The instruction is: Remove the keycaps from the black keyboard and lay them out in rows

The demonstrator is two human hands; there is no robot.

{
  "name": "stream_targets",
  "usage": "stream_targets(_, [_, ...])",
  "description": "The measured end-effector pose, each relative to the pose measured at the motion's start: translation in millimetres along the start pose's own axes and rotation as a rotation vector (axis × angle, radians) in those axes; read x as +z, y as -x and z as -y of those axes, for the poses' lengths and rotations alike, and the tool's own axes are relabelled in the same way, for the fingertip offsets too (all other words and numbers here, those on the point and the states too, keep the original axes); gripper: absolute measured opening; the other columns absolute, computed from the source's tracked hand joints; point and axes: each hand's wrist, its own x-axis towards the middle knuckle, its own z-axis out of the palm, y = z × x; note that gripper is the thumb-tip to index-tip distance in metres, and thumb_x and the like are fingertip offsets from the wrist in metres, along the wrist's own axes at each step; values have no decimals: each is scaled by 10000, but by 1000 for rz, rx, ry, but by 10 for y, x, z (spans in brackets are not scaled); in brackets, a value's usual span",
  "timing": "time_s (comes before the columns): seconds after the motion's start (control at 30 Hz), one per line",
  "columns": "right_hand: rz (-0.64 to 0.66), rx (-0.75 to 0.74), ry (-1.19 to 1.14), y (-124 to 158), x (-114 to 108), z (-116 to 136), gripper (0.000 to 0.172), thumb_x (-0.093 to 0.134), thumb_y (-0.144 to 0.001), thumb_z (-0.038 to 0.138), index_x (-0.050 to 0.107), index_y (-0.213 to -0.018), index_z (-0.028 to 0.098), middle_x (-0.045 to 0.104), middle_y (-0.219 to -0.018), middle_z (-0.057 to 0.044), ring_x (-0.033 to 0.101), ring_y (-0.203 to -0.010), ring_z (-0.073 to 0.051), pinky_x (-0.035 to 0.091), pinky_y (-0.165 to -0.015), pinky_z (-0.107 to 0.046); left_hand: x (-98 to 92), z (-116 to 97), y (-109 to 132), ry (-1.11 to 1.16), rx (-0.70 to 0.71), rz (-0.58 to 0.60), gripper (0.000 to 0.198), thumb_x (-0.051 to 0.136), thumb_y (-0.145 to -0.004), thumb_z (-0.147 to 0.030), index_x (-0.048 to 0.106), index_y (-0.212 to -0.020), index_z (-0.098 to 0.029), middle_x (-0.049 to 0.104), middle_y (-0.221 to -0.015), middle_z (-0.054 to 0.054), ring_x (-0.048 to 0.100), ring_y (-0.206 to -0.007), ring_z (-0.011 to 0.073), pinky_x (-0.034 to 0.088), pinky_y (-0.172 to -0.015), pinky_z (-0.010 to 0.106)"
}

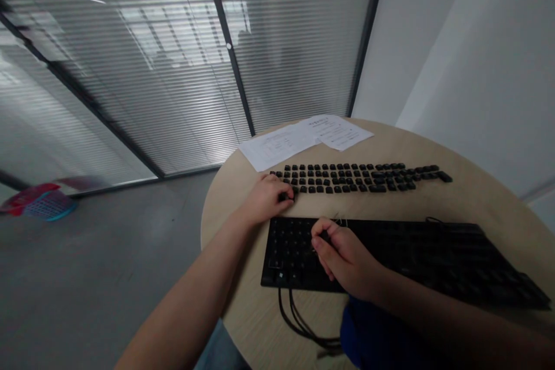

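Observation:
My left hand (pixel 272 196) is at the left end of the rows of loose black keycaps (pixel 340 174), its fingers closed around a dark keycap (pixel 284 196) at the table surface. My right hand (pixel 342 254) is closed in a pinch over the left part of a black keyboard (pixel 411 248). Thin wire ends, which look like those of a keycap puller (pixel 341 222), stick out beside its fingers. A small dark piece shows between thumb and forefinger, too dim to make out. Many key positions on the keyboard look dark, and the right forearm covers part of it.
Printed paper sheets (pixel 281 145) lie at the back of the round wooden table (pixel 243 185). A black cable (pixel 299 326) loops from the keyboard's near edge. Blue cloth (pixel 368 332) is under the right forearm. A red and blue basket (pixel 47 203) stands on the floor, left.

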Motion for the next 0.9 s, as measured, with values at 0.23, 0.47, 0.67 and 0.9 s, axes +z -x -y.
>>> stream_targets(0.23, [0, 4, 0, 32, -2, 10, 161, 474, -1027, 349, 500, -917, 236, 479, -531, 85, 432, -415, -103, 305, -441, -231, 32, 8, -36, -43, -41, 31, 67, 749, -822, -283, 754, -872, -238, 696, -845, 32, 603, -961, 253, 391, -986, 475])
stream_targets(0.47, [-3, 16, 1, 34, -6, 16, 176, 478, -1013, 375, 496, -903, 239, 475, -526, 78, 432, -428, -109, 314, -441, -228, 22, 17, -10, -49, -32, 21, 64, 721, -848, -281, 746, -886, -237, 728, -853, 28, 605, -978, 260, 380, -980, 473])
stream_targets(0.67, [-5, 14, 6, 44, 0, -28, 169, 479, -1024, 363, 502, -913, 237, 488, -539, 77, 444, -434, -107, 328, -448, -226, -6, 8, 15, -57, -35, -5, 97, 739, -836, -281, 742, -924, -241, 750, -906, 33, 608, -998, 273, 379, -976, 474])
stream_targets(0.9, [0, 0, -2, 42, -11, -21, 160, 484, -1025, 357, 502, -922, 236, 486, -543, 78, 444, -430, -108, 323, -442, -226, -17, 67, 38, -92, -70, -2, 105, 719, -832, -250, 758, -929, -254, 731, -892, 41, 602, -980, 275, 381, -985, 499])
